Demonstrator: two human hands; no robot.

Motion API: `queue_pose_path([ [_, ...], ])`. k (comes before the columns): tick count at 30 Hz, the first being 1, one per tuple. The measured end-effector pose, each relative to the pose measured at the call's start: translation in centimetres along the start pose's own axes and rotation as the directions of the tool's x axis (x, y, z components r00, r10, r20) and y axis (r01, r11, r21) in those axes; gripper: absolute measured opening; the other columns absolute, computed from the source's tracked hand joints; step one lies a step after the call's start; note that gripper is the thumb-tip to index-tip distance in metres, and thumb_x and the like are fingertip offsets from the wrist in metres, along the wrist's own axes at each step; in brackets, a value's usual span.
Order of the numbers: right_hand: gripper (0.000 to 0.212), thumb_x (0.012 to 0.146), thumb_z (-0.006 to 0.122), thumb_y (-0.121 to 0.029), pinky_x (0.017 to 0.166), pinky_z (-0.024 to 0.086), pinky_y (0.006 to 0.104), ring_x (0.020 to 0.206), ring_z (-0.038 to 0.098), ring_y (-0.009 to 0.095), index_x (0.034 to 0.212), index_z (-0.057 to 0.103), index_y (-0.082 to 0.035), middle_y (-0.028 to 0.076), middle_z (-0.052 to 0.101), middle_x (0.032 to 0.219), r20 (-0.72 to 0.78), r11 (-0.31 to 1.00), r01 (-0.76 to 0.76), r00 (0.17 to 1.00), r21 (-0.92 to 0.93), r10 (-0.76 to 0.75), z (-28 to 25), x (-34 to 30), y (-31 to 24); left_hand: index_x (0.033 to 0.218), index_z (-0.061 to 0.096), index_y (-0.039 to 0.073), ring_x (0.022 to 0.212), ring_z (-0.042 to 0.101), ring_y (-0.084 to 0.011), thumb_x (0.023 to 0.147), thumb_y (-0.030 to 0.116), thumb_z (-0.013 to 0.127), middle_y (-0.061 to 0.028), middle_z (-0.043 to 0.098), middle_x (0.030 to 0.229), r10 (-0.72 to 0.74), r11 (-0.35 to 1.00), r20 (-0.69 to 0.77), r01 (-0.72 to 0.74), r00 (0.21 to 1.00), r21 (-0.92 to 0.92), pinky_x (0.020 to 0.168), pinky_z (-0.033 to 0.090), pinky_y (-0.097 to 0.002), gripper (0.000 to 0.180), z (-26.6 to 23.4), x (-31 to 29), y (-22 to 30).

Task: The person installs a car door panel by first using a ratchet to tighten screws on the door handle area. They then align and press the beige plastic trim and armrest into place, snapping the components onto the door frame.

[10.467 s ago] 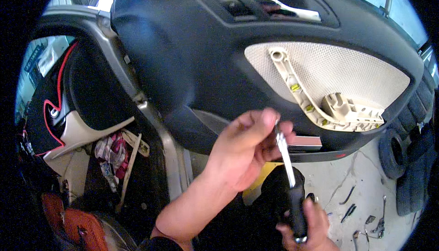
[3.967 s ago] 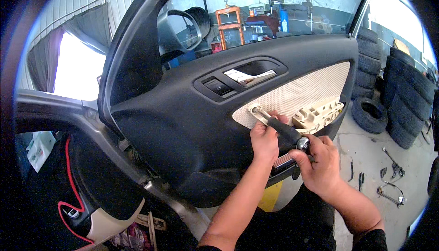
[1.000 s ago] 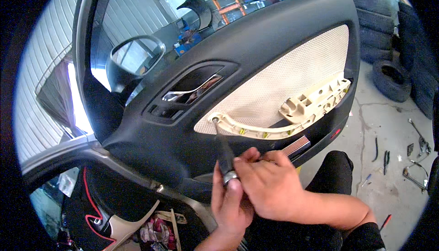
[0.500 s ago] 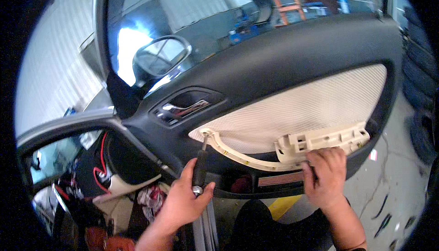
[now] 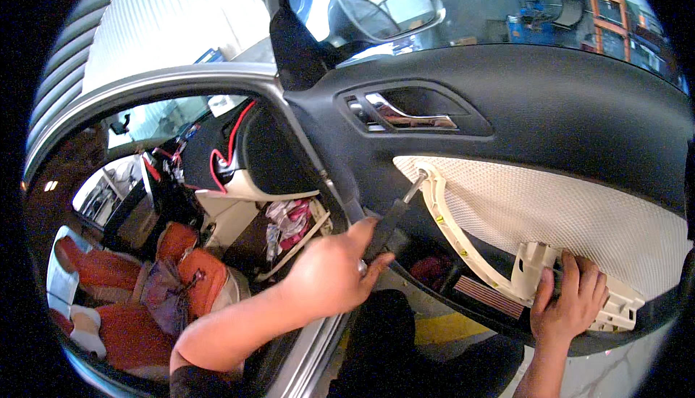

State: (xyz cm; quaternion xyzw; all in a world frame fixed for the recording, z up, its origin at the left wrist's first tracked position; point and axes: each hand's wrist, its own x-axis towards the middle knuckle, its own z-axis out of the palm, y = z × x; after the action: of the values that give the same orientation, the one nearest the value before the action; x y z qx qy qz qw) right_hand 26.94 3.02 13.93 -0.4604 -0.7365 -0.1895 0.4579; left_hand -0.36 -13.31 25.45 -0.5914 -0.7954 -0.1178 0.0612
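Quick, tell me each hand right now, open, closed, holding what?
Left hand: closed around a black-handled driver.
Right hand: open, fingers resting on the beige door-pull frame.

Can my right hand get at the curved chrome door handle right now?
Probably yes: your right hand is on the cream plastic armrest frame, and nothing visible blocks the way up to the curved chrome door handle.
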Motion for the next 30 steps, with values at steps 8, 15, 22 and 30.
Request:
queue_pose_path([
  [8, 0.033, 0.095, 0.064, -0.031, 0.091, 0.043, 0.05, 0.102, 0.058, 0.039, 0.116, 0.068, -0.007, 0.015, 0.065, 0.113, 0.055, 0.994, 0.076, 0.995, 0.072, -0.08, -0.2, -0.1, 0.9, 0.121, 0.059, -0.001, 0.06, 0.061, -0.0224, 0.097, 0.035, 0.064, -0.0102, 0.059, 0.069, 0.039, 0.959, -0.276, -0.114, 0.96, -0.261, 0.062, 0.049, -0.0397, 0.043, 0.4, 0.5, -0.3],
  [15, 0.037, 0.098, 0.061, -0.034, 0.094, 0.043, 0.0514, 0.107, 0.062, 0.037, 0.118, 0.067, -0.004, 0.014, 0.069, 0.116, 0.123, 0.977, 0.173, 0.974, 0.127, -0.189, -0.6, -0.6, 2.1, 0.122, 0.061, 0.001, 0.076, 0.067, -0.0371, 0.083, 0.017, 0.077, -0.0176, 0.068, 0.091, 0.287, 0.942, -0.267, -0.221, 0.92, 0.251, 0.071, 0.054, -0.0411, 0.045, 0.2, 1.2, -1.3],
  [22, 0.04, 0.097, 0.061, -0.036, 0.095, 0.043, 0.0524, 0.108, 0.062, 0.038, 0.118, 0.066, -0.003, 0.015, 0.069, 0.12, 0.132, 0.952, 0.247, 0.953, 0.18, -0.273, -1.4, -0.4, 2.9, 0.119, 0.063, 0.003, 0.064, 0.059, -0.0214, 0.092, 0.024, 0.072, -0.0062, 0.058, 0.07, -0.316, 0.743, -0.015, 0.238, 0.949, -0.625, 0.066, 0.05, -0.0367, 0.035, -1.0, 1.2, 0.8],
  [30, 0.041, 0.098, 0.061, -0.038, 0.091, 0.044, 0.0507, 0.103, 0.063, 0.036, 0.118, 0.066, -0.002, 0.015, 0.069, 0.115, 0.132, 0.947, 0.189, 0.964, 0.26, -0.229, -1.5, -0.2, 2.9, 0.117, 0.061, 0.002, 0.059, 0.053, -0.0183, 0.094, 0.03, 0.07, -0.0047, 0.052, 0.067, -0.297, 0.392, 0.104, 0.221, 0.949, -0.893, 0.06, 0.045, -0.0336, 0.037, -1.1, 1.6, 0.4],
])
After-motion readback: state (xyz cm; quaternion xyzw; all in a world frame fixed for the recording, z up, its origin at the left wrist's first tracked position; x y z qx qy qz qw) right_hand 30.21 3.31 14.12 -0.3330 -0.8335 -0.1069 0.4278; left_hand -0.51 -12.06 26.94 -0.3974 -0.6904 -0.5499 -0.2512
